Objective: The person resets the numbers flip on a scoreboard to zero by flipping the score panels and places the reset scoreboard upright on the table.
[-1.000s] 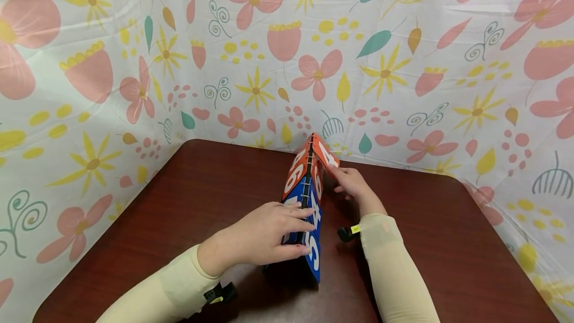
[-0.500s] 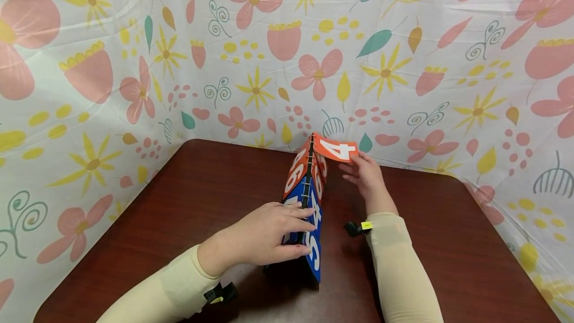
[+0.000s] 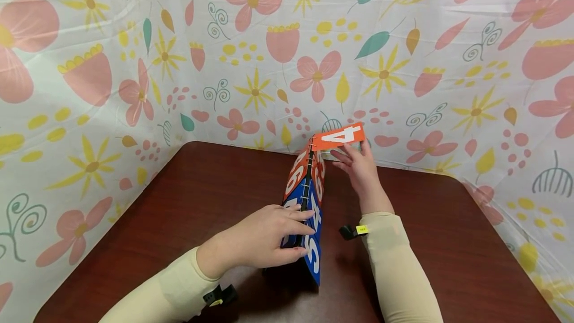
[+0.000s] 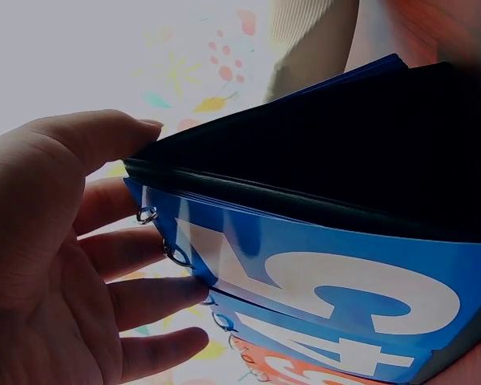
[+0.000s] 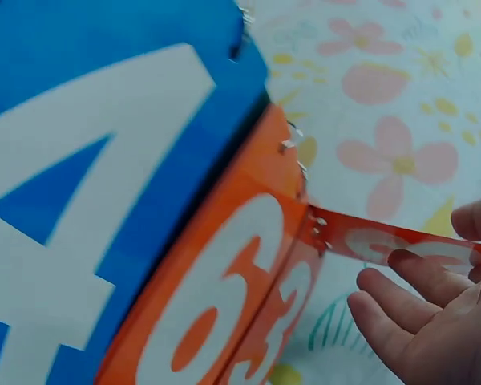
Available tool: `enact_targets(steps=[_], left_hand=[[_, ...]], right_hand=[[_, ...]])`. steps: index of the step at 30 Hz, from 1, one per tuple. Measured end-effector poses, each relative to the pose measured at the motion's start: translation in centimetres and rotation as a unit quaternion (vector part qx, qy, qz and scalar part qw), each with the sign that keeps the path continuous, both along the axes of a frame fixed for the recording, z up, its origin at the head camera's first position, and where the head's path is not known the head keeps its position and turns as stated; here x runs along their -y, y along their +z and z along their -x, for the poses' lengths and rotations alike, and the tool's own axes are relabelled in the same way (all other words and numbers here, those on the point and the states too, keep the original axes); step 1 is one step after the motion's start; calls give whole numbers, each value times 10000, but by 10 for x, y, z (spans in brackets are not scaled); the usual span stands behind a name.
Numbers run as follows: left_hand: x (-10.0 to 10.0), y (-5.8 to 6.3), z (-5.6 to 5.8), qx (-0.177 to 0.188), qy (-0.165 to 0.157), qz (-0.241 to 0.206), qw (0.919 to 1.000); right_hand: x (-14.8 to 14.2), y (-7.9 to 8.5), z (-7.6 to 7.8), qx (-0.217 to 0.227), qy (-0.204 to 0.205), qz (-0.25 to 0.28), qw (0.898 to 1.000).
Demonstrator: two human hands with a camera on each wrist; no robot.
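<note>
A tent-shaped flip scoreboard [image 3: 293,194] with blue and orange number cards on rings stands on the table. My left hand [image 3: 264,233] lies across its near ridge, fingers spread and nearly straight. In the left wrist view the thumb [image 4: 116,140] is at the ridge's end and the fingers pass behind the rings. At the far end my right hand [image 3: 360,171] pinches the outer edge of an orange card [image 3: 341,136] showing a white 4, lifted to about ridge height. Under it, an orange 6 [image 5: 204,321] and an orange 3 [image 5: 276,329] show in the right wrist view.
The dark reddish-brown table [image 3: 211,178] has rounded far corners. A floral curtain [image 3: 179,64] hangs close behind it and along its sides. Each wrist wears a small black camera, such as the right wrist camera [image 3: 350,232].
The orange 4 card has swung up and outward from the scoreboard's right side to ridge height, my right hand rising with it. My left hand has stayed in place.
</note>
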State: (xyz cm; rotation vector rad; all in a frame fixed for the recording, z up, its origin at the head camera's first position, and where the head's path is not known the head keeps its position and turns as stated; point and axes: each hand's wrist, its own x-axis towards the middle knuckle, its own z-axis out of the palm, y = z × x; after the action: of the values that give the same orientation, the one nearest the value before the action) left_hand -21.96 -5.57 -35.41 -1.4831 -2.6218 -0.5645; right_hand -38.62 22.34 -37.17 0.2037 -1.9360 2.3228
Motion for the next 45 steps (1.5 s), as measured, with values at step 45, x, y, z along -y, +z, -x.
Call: enact_targets(steps=[45], left_hand=[[0,-1,1,33,17,32,10000]], right_hand=[[55,-23,-8,-1804,429,-4524,8723]])
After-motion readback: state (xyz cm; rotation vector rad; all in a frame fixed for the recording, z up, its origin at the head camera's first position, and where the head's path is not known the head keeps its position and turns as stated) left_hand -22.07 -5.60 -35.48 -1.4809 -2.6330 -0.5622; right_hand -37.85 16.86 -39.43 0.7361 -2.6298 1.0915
